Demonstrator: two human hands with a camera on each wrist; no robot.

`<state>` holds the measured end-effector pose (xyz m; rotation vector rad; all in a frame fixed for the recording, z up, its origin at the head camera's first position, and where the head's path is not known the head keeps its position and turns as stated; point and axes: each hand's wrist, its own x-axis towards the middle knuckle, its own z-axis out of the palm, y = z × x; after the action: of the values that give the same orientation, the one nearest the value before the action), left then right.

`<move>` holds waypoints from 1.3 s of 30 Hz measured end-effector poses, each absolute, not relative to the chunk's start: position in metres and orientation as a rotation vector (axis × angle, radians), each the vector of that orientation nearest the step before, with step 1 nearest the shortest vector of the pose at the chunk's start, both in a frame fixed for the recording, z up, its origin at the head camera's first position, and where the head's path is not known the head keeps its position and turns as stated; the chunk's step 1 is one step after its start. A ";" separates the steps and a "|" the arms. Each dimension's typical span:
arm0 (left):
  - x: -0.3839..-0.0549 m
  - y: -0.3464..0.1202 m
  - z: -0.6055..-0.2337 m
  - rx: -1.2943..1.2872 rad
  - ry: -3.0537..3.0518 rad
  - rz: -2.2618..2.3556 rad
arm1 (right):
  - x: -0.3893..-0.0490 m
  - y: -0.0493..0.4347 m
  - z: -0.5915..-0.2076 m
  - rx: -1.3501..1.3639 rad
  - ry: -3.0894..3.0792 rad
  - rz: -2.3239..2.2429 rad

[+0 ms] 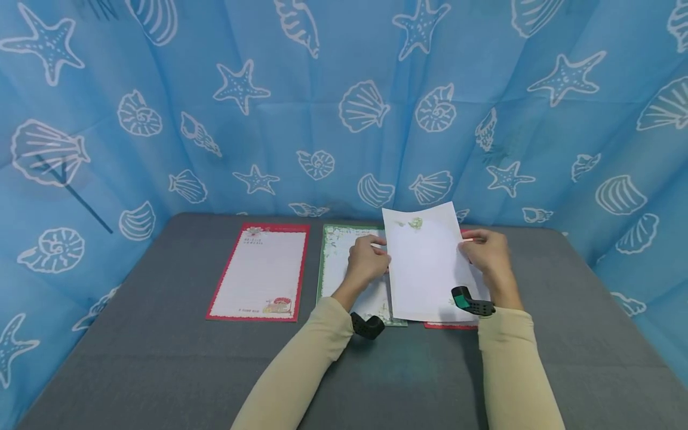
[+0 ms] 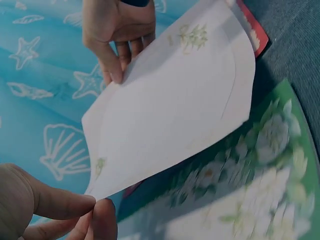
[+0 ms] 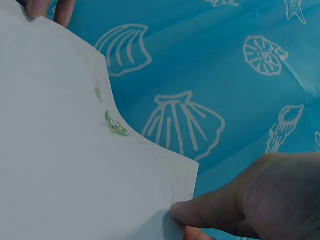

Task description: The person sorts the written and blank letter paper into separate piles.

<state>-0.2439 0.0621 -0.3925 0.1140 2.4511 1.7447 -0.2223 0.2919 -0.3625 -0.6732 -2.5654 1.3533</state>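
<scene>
A white sheet of paper with small green leaf prints is held up off the table, tilted and slightly bowed. My left hand pinches its left edge between thumb and fingers, as the left wrist view shows close up. On the opposite edge, my right hand grips the paper with the thumb on its face. Beneath the sheet lies green-bordered floral paper, partly covered by it and by my left hand. Red-bordered paper on the right is mostly hidden behind the raised sheet.
Another red-bordered sheet lies flat to the left, with a small printed picture in its lower corner. Grey cloth covers the table. A blue curtain with white shells and starfish hangs behind the table and along its sides.
</scene>
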 end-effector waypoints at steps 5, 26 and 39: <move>-0.244 0.076 -0.396 0.079 2.452 1.720 | -0.223 0.299 -0.366 -0.766 -2.548 1.329; -0.244 0.104 -0.401 0.082 2.517 1.454 | -0.221 0.313 -0.383 -0.957 -2.658 1.090; -0.237 0.112 -0.401 0.187 2.613 1.406 | -0.219 0.321 -0.390 -0.946 -2.703 1.051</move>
<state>-0.2368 0.1122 -0.4008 0.1873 2.6134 1.4062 -0.2194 0.3209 -0.3898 -0.9456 -2.7033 1.0512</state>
